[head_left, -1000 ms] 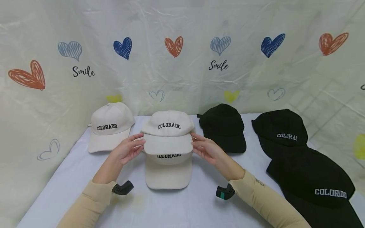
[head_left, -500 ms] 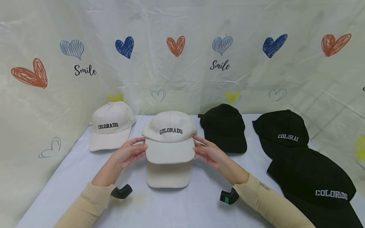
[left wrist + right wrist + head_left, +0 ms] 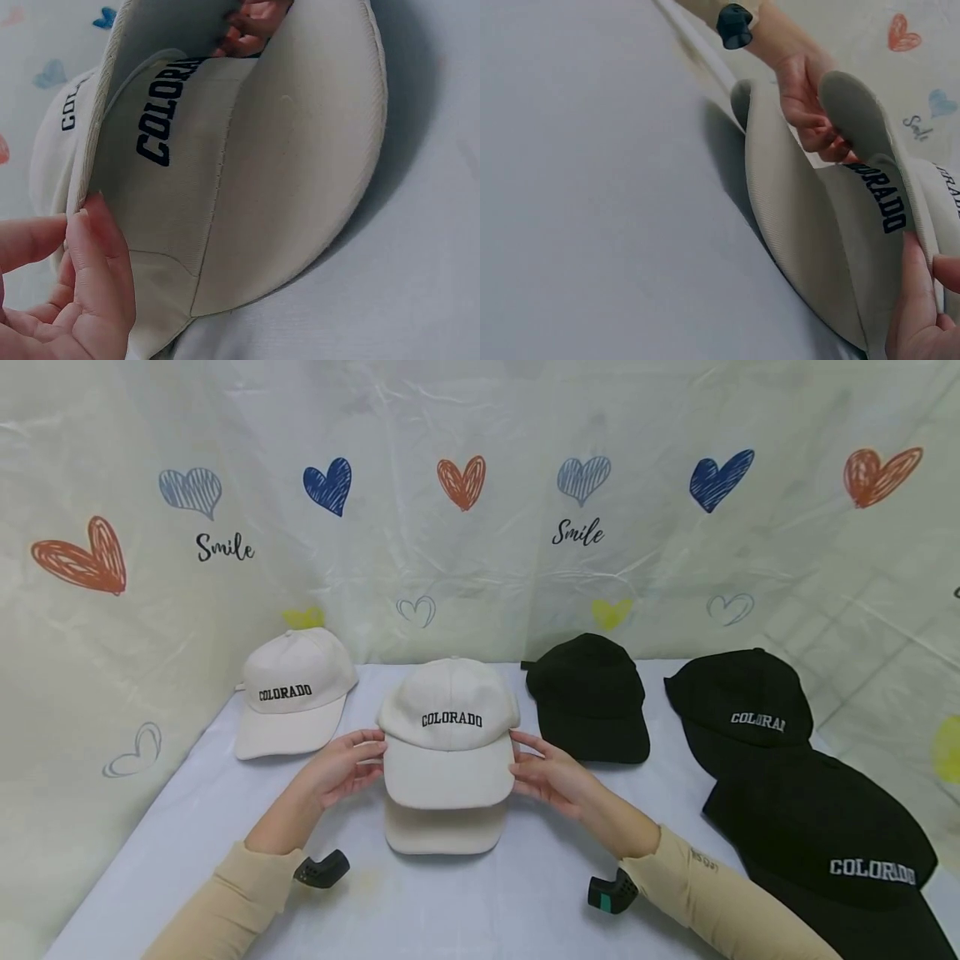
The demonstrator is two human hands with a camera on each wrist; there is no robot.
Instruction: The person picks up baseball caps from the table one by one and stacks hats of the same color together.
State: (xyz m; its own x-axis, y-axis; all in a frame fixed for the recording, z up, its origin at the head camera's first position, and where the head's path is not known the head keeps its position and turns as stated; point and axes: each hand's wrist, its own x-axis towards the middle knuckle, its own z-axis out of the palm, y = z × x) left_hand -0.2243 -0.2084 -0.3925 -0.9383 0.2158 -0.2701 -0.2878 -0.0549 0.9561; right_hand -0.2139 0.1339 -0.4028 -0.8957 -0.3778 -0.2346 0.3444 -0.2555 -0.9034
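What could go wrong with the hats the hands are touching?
The left hand and right hand pinch the top cream cap by the sides of its brim, so it might slip or tip if one side lets go first.

The bottom cream cap lies right underneath, so pressing down could make the two stack crookedly or squash its front.

The right hand is also near a black cap, and might nudge it.

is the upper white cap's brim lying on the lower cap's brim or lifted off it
Lifted off: both wrist views show a gap between upper brim and lower brim, the lower cap's lettering visible there.
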